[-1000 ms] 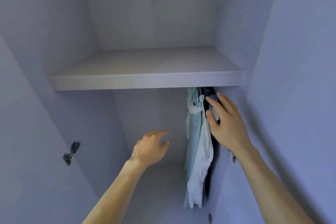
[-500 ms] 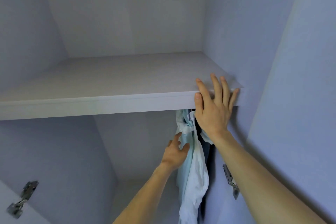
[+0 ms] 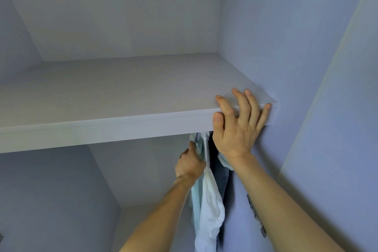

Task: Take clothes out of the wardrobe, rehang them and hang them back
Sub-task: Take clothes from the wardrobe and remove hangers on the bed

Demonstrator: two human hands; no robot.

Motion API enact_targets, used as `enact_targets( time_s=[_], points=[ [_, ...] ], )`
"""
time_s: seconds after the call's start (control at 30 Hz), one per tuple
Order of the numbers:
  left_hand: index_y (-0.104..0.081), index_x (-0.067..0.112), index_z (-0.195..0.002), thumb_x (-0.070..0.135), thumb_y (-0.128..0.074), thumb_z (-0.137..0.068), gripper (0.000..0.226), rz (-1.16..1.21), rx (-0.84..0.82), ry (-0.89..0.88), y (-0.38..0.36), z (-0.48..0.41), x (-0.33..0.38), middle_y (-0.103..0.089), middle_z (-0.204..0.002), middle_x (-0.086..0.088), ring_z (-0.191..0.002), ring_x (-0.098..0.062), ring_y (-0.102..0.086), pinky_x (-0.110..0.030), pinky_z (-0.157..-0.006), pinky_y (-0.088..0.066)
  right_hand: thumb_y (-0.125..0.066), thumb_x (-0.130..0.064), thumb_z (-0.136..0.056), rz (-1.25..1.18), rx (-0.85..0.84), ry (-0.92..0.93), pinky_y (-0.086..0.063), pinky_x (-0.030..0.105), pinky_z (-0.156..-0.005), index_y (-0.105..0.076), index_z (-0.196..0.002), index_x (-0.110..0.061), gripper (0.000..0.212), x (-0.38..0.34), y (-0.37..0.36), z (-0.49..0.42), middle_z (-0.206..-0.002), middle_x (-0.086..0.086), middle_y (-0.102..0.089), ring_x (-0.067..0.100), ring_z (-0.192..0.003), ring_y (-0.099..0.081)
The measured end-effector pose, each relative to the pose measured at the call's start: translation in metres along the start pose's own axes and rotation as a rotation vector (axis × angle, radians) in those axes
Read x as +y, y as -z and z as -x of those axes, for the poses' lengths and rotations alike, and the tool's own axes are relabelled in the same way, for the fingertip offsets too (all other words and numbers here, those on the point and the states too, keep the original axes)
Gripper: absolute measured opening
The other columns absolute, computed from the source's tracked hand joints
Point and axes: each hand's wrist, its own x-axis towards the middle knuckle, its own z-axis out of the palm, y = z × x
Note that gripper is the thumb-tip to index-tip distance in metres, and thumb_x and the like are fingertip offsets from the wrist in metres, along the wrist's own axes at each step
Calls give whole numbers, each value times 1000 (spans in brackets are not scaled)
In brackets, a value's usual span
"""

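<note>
Several clothes hang under the wardrobe shelf (image 3: 126, 96) at the right: a white garment (image 3: 210, 208), a pale blue garment (image 3: 196, 200) behind it and a dark garment (image 3: 222, 178) against the right wall. My left hand (image 3: 189, 162) reaches up under the shelf and grips the top of the pale blue garment near its hanger. The hanger and the rail are hidden by the shelf. My right hand (image 3: 239, 127) rests on the shelf's front edge with its fingers spread flat over the top.
The wardrobe's right side wall (image 3: 255, 37) stands close beside the clothes, with a metal hinge (image 3: 255, 215) low on it. The space under the shelf to the left of the clothes holds nothing. The open door panel (image 3: 337, 108) fills the right side.
My left hand rose from beside the clothes and took hold of the top of the pale blue garment. My right hand went from the clothes to the shelf edge. The view tilted upward.
</note>
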Motion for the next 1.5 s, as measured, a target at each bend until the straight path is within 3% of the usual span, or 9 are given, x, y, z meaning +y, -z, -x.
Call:
enact_targets(
  time_s=[0.17,0.3,0.43,0.77,0.97,1.17,1.3,1.37,1.5],
  points=[
    [-45,16,-106,18,-39,-92,15,280,130,55,2,-2,-12,-65,-86,-10,-76,-33,-60,-38,-67,-48,-31,-41,-105,8,25,3,-14,58,-119,-59,-126,-33,35,3,-3,1,-138,4,-57,26,-138,-43],
    [-43,24,-94,43,-33,-83,24,410,152,35,4,7,-13,-60,-68,-2,-62,-22,-58,-34,-57,-46,-32,-41,-105,11,22,7,-13,57,-120,-60,-125,-33,35,6,-3,1,-136,4,-59,25,-138,-43],
    [-50,30,-99,65,-45,-86,37,434,138,5,9,8,-13,-66,-75,7,-67,-14,-64,-29,-56,-46,-33,-41,-105,9,-2,1,-13,58,-120,-60,-124,-33,34,4,-2,1,-135,4,-59,25,-138,-42],
    [-56,29,-105,47,-41,-101,23,416,385,-4,38,5,-12,-62,-58,8,-52,-9,-60,-23,-47,-43,-35,-42,-105,14,-52,-22,-12,57,-121,-62,-121,-32,32,5,0,5,-134,4,-59,26,-136,-43],
    [-50,36,-135,48,-39,-101,38,374,359,-16,40,36,-27,-62,-60,5,-45,-5,-57,-19,-45,-44,-34,-41,-106,9,-116,-39,-10,58,-121,-60,-121,-31,32,8,5,-1,-136,6,-57,27,-138,-40],
    [-54,45,-130,49,-42,-98,35,425,349,13,57,102,-63,-58,-55,4,-43,-6,-45,-23,-49,-47,-38,-35,-106,-39,-148,-74,-8,59,-122,-62,-127,-25,34,7,18,-12,-145,11,-50,31,-144,-34],
    [-56,55,-119,50,-44,-95,27,375,391,32,79,165,-113,-50,-50,13,-44,-5,-43,-21,-51,-44,-56,-26,-98,-230,-110,-312,-17,50,-121,-47,-144,-14,48,-25,40,25,-157,18,-32,36,-147,-30],
    [-54,61,-115,56,-43,-90,27,342,424,72,92,196,-139,-50,-50,11,-43,-6,-41,-22,-50,-43,-60,-22,-93,-437,-223,-447,-28,49,-117,-43,-143,-5,55,-60,55,69,-158,18,-30,38,-142,-34],
    [-54,62,-109,60,-42,-84,28,226,505,163,122,261,-184,-54,-53,5,-44,-9,-42,-22,-46,-41,-64,-23,-96,-800,-793,-606,-34,52,-115,-40,-145,-1,58,-150,92,143,-159,13,-30,27,-146,-30]
  ],
)
